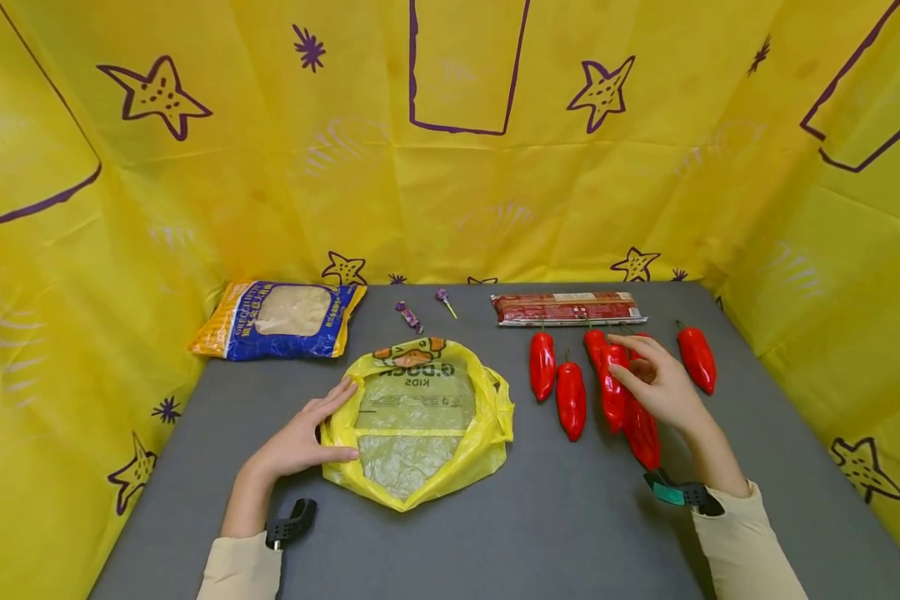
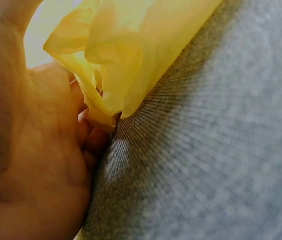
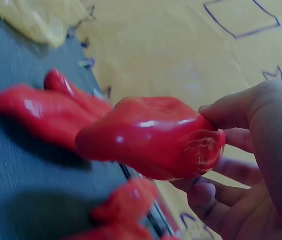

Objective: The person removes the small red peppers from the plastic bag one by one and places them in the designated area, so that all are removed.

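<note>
My left hand (image 1: 303,437) holds the left rim of a yellow plastic bag (image 1: 495,408), whose mouth gapes upward. In the left wrist view, the bag's thin film (image 2: 126,50) bunches against the fingers. My right hand (image 1: 663,387) pinches a glossy red pepper (image 1: 612,390) between thumb and fingers, above other peppers. The right wrist view shows this held pepper (image 3: 150,137) gripped by its broad end, raised off the table. Around it lie several more red peppers, including one to the left (image 1: 571,402), one underneath (image 1: 642,437) and one to the right (image 1: 696,358).
A blue and orange food packet (image 1: 288,321) lies at the back left. Behind the bag are a purple wrapped candy (image 1: 408,317) and a lollipop (image 1: 444,300). A flat red packet (image 1: 570,308) lies behind the peppers. Yellow cloth walls (image 1: 450,200) enclose the grey table (image 1: 525,533).
</note>
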Available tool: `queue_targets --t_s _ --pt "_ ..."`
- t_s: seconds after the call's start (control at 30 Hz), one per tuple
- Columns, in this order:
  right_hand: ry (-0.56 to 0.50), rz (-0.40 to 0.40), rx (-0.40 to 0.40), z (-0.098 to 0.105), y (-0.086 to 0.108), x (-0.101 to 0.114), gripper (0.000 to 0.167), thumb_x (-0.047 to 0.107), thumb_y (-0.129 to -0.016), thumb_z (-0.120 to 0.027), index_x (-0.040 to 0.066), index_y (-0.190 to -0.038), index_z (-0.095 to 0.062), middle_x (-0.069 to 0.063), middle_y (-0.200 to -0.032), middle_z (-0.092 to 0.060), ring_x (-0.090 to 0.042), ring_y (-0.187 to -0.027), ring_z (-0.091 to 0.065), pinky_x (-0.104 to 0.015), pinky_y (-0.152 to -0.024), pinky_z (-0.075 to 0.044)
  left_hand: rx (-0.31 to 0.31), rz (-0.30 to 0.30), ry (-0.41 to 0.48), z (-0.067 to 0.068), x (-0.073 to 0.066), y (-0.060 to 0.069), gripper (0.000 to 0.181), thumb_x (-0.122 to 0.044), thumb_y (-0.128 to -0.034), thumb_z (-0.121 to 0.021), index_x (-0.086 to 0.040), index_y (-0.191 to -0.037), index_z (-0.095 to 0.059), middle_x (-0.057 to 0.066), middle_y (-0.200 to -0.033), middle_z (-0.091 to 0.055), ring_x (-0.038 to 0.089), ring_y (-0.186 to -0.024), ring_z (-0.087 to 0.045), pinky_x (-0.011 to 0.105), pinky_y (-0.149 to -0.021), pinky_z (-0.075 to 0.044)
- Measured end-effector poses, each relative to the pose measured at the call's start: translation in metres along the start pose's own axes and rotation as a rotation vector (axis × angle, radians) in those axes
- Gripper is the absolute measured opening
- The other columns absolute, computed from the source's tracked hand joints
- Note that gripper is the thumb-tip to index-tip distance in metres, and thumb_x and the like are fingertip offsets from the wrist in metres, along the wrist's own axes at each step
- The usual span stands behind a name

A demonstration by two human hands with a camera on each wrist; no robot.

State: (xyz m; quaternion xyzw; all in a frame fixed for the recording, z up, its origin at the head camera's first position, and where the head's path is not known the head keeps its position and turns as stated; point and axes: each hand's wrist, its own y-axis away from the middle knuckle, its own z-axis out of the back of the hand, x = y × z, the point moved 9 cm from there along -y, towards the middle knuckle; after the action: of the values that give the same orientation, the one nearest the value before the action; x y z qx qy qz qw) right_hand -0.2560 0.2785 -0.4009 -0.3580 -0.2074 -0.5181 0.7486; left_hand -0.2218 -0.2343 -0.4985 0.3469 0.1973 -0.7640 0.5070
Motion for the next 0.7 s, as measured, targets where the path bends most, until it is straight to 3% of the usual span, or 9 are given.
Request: queue_targets --t_s 0.13,0.23,0.33,0.5,0.6,0.7 --pt "0.039 -0.101 -0.027 0.019 0.014 -0.020 0.049 0.015 -0.099 -0.075 0.007 -0.146 -0.063 -0.017 -0.138 -0.064 -0.018 -0.096 -0.072 -0.011 -0.076 -0.052 0.000 0.003 -0.004 -0.001 0.001 -0.001 0.103 -0.046 -0.0876 -0.086 -0.022 -0.170 -0.029 0.005 -0.179 -0.015 0.041 -0.150 -0.033 0.074 -0.114 -0.030" --pt "0.058 -0.173 -0.031 0.029 0.024 -0.038 0.049 0.019 -0.101 -0.075 0.007 -0.146 -0.061 -0.020 -0.138 -0.063 0.000 -0.087 -0.066 -0.019 -0.066 -0.053 -0.003 0.007 -0.004 0.000 0.001 0.000 0.104 -0.046 -0.0873 -0.087 -0.022 -0.170 -0.029 0.005 -0.179 -0.015 0.041 -0.150 -0.033 0.075 -0.114 -0.030" --pt "0.081 -0.207 -0.046 0.038 0.032 -0.052 0.048 0.020 -0.100 -0.075 0.006 -0.144 -0.061 -0.023 -0.133 -0.063 0.006 -0.080 -0.059 -0.021 -0.062 -0.050 -0.004 0.012 -0.002 0.001 0.000 0.000 0.104 -0.046 -0.0870 -0.087 -0.022 -0.170 -0.029 0.005 -0.179 -0.015 0.041 -0.150 -0.033 0.075 -0.115 -0.030" --pt "0.136 -0.228 -0.074 0.054 0.042 -0.070 0.047 0.021 -0.100 -0.074 0.004 -0.143 -0.063 -0.023 -0.132 -0.061 0.005 -0.084 -0.056 -0.014 -0.066 -0.047 -0.002 0.013 0.000 0.001 -0.001 0.000 0.104 -0.046 -0.0870 -0.087 -0.021 -0.170 -0.029 0.006 -0.179 -0.015 0.041 -0.150 -0.032 0.074 -0.115 -0.029" --pt "0.165 -0.244 -0.071 0.061 0.047 -0.079 0.047 0.022 -0.101 -0.072 0.004 -0.143 -0.063 -0.025 -0.132 -0.062 -0.005 -0.089 -0.065 -0.011 -0.069 -0.047 -0.001 0.010 0.000 0.000 -0.002 0.000 0.104 -0.046 -0.0872 -0.087 -0.020 -0.170 -0.029 0.006 -0.179 -0.015 0.041 -0.151 -0.031 0.074 -0.115 -0.029" --pt "0.190 -0.271 -0.046 0.062 0.051 -0.086 0.047 0.025 -0.102 -0.071 0.004 -0.144 -0.063 -0.027 -0.128 -0.063 -0.011 -0.084 -0.067 -0.015 -0.065 -0.048 -0.001 0.010 0.000 0.000 -0.002 0.000 0.104 -0.046 -0.0871 -0.087 -0.021 -0.170 -0.029 0.006 -0.179 -0.015 0.042 -0.151 -0.032 0.074 -0.115 -0.029"
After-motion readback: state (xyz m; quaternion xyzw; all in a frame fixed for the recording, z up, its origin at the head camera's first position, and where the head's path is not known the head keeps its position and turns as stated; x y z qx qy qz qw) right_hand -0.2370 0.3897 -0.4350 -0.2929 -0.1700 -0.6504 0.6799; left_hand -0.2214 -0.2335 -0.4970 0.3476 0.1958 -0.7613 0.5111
